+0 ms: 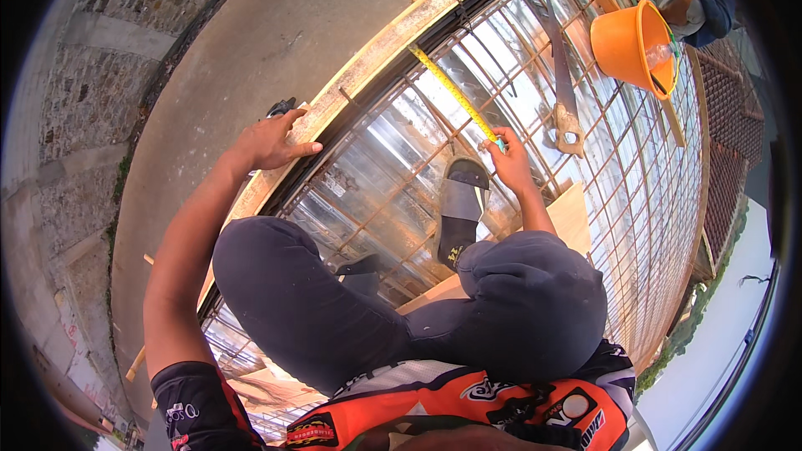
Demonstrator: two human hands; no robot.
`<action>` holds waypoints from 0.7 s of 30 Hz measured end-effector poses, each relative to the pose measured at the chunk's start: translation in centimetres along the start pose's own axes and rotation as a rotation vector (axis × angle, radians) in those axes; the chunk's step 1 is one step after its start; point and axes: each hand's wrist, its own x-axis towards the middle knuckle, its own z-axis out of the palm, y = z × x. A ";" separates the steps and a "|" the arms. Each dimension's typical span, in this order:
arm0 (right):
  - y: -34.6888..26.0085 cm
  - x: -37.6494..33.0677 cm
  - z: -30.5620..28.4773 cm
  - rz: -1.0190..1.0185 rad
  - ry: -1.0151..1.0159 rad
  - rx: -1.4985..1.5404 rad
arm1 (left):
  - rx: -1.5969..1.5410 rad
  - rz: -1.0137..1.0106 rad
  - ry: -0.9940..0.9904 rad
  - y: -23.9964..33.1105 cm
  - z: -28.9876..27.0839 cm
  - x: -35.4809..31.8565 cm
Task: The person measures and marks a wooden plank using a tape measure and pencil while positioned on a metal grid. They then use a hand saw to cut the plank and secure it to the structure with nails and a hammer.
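Note:
My right hand (511, 163) is closed around the case of a tape measure (455, 96), just above the steel mesh. The yellow blade runs out from it to the inner edge of a long wooden edge board (368, 67). My left hand (271, 140) rests on the top of that board, thumb stretched apart from the fingers. Beside its fingertips, at the board's outer side, is a small dark object (282, 107) whose kind I cannot make out. My sandalled foot (462, 200) stands between the hands, over the rebar grid (401, 188).
A handsaw (566, 92) lies on the mesh to the right. Farther off stands an orange bucket (622, 43) holding a clear bottle, near another person (697, 4). Shiny metal sheeting lies under the bars. Beyond the board, a concrete surface (209, 83) lies lower down.

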 end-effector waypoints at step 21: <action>-16.2 16.7 -3.2 -0.574 0.098 -0.005 | 0.048 0.056 0.545 10.3 -1.3 2.1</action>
